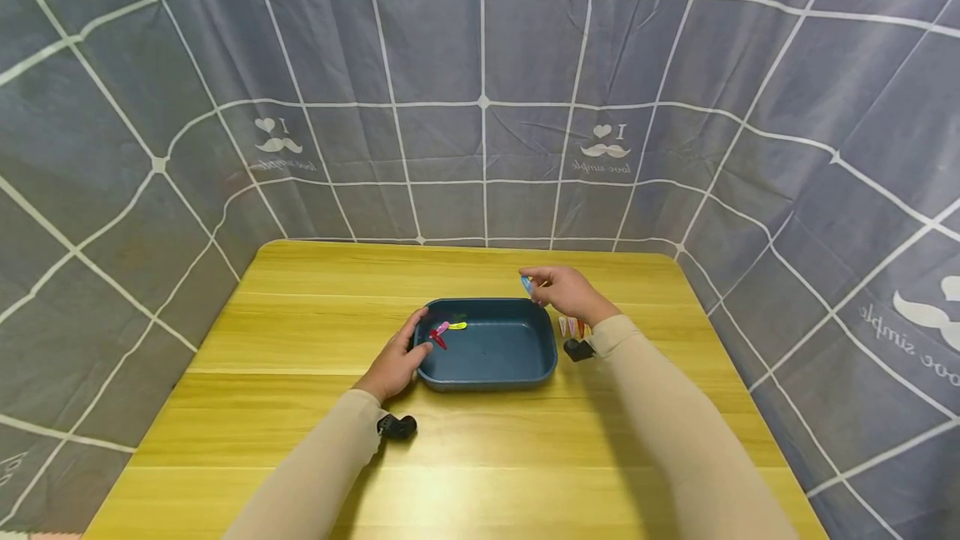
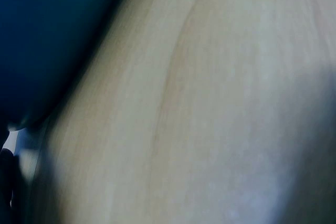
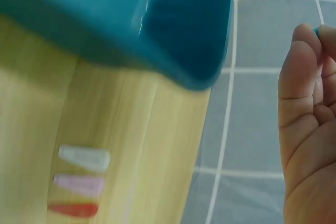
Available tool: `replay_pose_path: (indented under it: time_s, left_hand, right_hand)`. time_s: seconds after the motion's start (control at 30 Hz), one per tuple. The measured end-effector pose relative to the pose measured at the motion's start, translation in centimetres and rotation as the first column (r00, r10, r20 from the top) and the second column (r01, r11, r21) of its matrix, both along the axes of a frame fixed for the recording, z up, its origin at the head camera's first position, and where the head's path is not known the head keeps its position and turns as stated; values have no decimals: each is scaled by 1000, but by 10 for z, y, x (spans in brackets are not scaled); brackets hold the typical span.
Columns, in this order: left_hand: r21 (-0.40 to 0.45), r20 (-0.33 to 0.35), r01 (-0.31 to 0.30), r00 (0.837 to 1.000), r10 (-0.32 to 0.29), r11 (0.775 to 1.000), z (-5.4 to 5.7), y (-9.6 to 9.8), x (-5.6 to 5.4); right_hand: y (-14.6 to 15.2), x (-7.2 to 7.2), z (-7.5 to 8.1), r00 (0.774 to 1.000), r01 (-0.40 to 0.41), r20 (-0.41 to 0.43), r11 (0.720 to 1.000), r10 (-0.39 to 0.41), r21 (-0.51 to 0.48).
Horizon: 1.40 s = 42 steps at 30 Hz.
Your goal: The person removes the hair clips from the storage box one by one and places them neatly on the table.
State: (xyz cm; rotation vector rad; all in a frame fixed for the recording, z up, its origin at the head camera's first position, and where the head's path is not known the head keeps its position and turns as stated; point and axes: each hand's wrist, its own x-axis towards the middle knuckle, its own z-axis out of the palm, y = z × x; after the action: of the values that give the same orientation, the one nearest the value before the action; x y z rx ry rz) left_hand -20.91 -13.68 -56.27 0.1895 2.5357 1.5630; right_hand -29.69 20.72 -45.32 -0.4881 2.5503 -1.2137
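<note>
A dark blue-green basin stands mid-table. My left hand grips its left rim, thumb over the inner side and fingers outside. Inside, near that thumb, lie a red snap hair clip, a pink one and a yellow one. Above the basin's far right corner, my right hand pinches a blue hair clip between thumb and fingertips. In the right wrist view only a sliver of that clip shows. The left wrist view is blurred and shows mostly table.
Right of the basin, a row of hair clips lies on the wooden table: a white, a pink and a red one, plus a yellow one partly hidden by the right wrist. A grey checked curtain surrounds the table.
</note>
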Motion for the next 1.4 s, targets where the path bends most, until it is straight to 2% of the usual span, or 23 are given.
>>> replay_pose_path:
  time_s: [0.37, 0.57, 0.8, 1.07, 1.2, 1.4]
  left_hand:
    - [-17, -15, 0, 1000, -1, 1000, -2, 0, -2]
    - [-15, -14, 2, 1000, -2, 1000, -2, 1, -2]
    - [-10, -18, 1, 1000, -1, 1000, -2, 1, -1]
    - [-15, -9, 1, 1000, -1, 1000, -5, 0, -2]
    - [-16, -11, 4, 1000, -4, 1000, -4, 0, -3]
    - [-7, -15, 10, 1000, -10, 1000, -1, 1, -2]
  right_hand:
    - [52, 1, -8, 996, 88, -9, 996, -88, 7]
    - [84, 4, -20, 989, 146, 31, 989, -146, 4]
    - [113, 6, -34, 978, 208, 17, 977, -209, 55]
    - [138, 9, -47, 962, 272, 7, 956, -274, 107]
    - [147, 11, -53, 959, 275, 21, 950, -281, 146]
    - [153, 16, -59, 958, 282, -3, 937, -287, 208]
